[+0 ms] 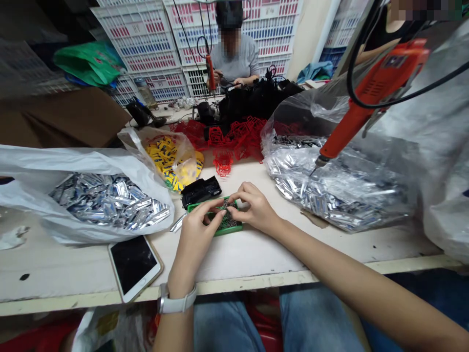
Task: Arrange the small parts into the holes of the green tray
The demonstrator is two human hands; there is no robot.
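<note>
A green tray point(239, 228) holding many small dark screws lies near the table's front edge. Over its left part is my left hand point(200, 230), with a watch on the wrist, its thumb and fingertips curled close together. From the right, my right hand point(254, 209) reaches over the screws with thumb and fingers bent toward each other. Whatever sits between the fingertips of either hand is too small to make out. Directly behind the tray lies a black plastic part point(201, 190). Silvery strips point(178, 223) rest to the left of the tray.
A phone point(135, 266) lies front left, by a white bag of silvery parts point(110, 200). Behind are yellow parts point(164, 154) and red frames point(223, 159). An orange electric screwdriver point(361, 112) hangs above a clear bag point(330, 195) at right. A person point(238, 58) sits opposite.
</note>
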